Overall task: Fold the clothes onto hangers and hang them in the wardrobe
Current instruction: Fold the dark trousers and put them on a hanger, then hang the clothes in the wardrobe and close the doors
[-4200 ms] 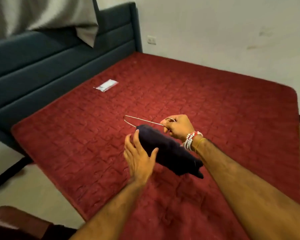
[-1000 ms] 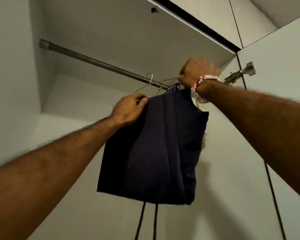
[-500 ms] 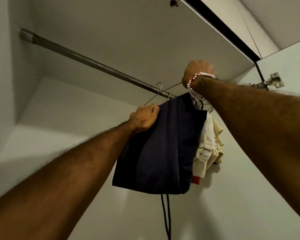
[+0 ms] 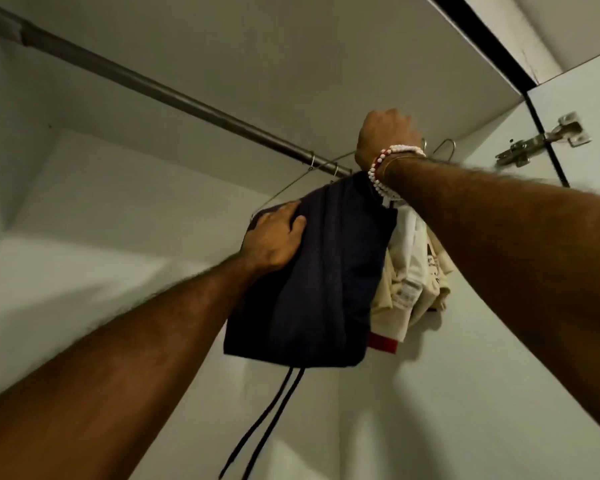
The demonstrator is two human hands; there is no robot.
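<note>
right hand (image 4: 387, 136) fingers out of sight, rod (image 4: 153, 88) end behind it, drawstrings (image 4: 284, 393) cut by bottom edge

No legible txt anywhere. Cream garment (image 4: 400, 306) has a small sewn-in label (image 4: 410, 293) w/ print, too blurred to read. Dark printed marks on the same fabric nr its right edge, also unreadable.
</note>
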